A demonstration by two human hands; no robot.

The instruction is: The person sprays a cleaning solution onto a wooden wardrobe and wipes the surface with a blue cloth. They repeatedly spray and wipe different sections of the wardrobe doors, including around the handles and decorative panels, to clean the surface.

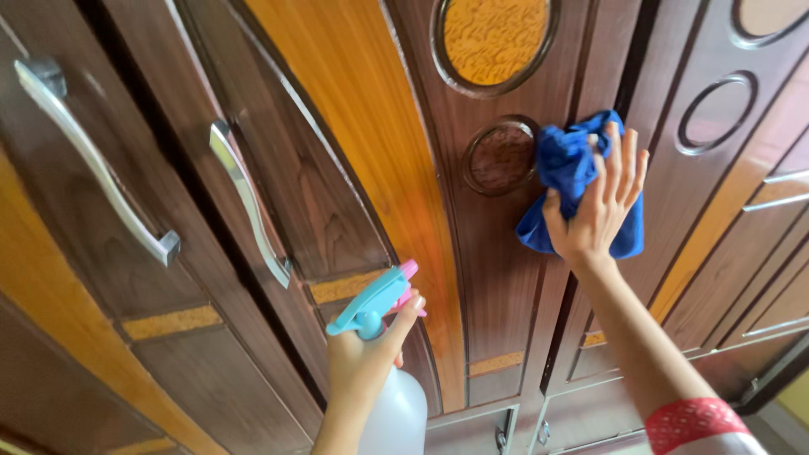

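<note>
Right hand [600, 206] flat and spread wide, pressing a blue cloth [571, 168] against the dark brown wardrobe door [497, 278]. Cloth bunched up, just beside a small round panel [500, 156] in the wood, touching its right edge. Bigger yellow oval panel [493, 38] higher up, near the door's top edge. Left hand [362, 362] closed around the neck of a white spray bottle [396, 417], low down near the bottom edge of the doors. Blue and pink spray head [375, 303] tilted up toward the wood. Wide orange stripe [371, 126] between both hands. Two long silver handles [244, 198] on the left doors, well apart from the cloth. Red cuff [695, 421] on the right arm.
</note>
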